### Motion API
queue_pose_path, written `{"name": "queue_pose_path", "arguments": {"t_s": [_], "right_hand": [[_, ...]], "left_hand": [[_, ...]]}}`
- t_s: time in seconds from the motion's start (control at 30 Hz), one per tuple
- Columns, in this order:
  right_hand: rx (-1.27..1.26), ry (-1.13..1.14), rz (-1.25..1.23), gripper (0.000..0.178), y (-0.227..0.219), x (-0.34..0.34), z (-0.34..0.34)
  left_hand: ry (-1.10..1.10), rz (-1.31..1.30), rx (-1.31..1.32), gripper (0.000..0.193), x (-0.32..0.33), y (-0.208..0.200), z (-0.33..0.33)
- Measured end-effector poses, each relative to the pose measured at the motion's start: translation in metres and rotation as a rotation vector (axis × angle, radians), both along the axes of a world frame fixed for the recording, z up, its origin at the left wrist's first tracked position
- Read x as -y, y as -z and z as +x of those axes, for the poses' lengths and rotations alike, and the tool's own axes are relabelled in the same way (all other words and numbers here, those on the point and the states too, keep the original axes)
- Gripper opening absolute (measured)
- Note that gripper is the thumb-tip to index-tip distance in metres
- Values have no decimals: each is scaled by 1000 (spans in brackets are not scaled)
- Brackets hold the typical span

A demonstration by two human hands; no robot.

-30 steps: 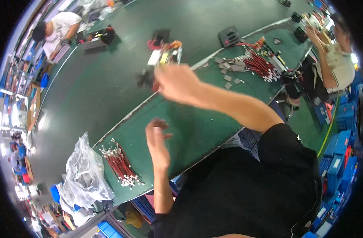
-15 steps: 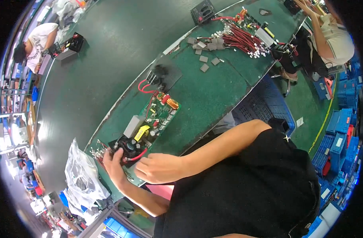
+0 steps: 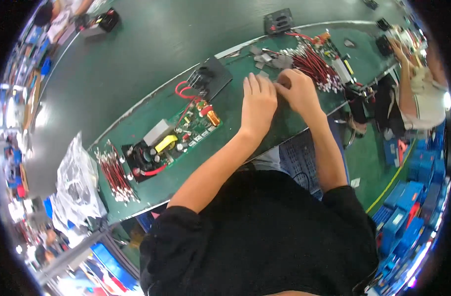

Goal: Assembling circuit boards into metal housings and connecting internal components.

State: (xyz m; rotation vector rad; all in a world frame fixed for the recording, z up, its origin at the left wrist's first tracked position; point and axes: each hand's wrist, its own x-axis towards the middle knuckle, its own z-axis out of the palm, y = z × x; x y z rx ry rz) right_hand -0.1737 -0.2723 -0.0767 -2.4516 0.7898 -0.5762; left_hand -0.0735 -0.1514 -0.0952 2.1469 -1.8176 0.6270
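Observation:
Both my hands are over the green bench at the middle right, beside a loose pile of grey pads point(image 3: 271, 59). My left hand point(image 3: 259, 103) is open, its fingers stretched forward over the near pads. Close to its fingertips, my right hand point(image 3: 299, 93) is closed with thumb and fingers drawn together; whatever they hold is hidden. To the left lies a green circuit board point(image 3: 193, 138) with a yellow transformer point(image 3: 166, 143), a grey block point(image 3: 158, 132) and a black end panel point(image 3: 139, 160). Red wires point(image 3: 183, 89) run from the board to a black panel point(image 3: 216, 79) at its far end.
Bundles of red wires with white connectors lie at the right point(image 3: 317, 69) and left point(image 3: 116, 172). A clear plastic bag point(image 3: 80, 182) hangs by the bench's left end. Beyond the pads stands a black housing point(image 3: 279, 21). Another person point(image 3: 423, 93) works at the far right, near blue crates point(image 3: 408, 197).
Both hands have left the black end of the circuit board and moved right to the grey pads. My view has turned, so the left wire bundle now shows fully.

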Motion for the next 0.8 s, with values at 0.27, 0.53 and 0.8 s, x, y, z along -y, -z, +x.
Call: {"name": "queue_pose_path", "arguments": {"t_s": [0.27, 0.53, 0.8], "right_hand": [[-101, -85, -353, 10, 2, 5, -4], [303, -9, 367, 4, -5, -31, -30], [230, -587, 419, 18, -35, -123, 32]], "left_hand": [[-130, 76, 331, 20, 17, 15, -13], [32, 49, -275, 22, -91, -35, -18], [-471, -14, -1294, 22, -228, -60, 6]]}}
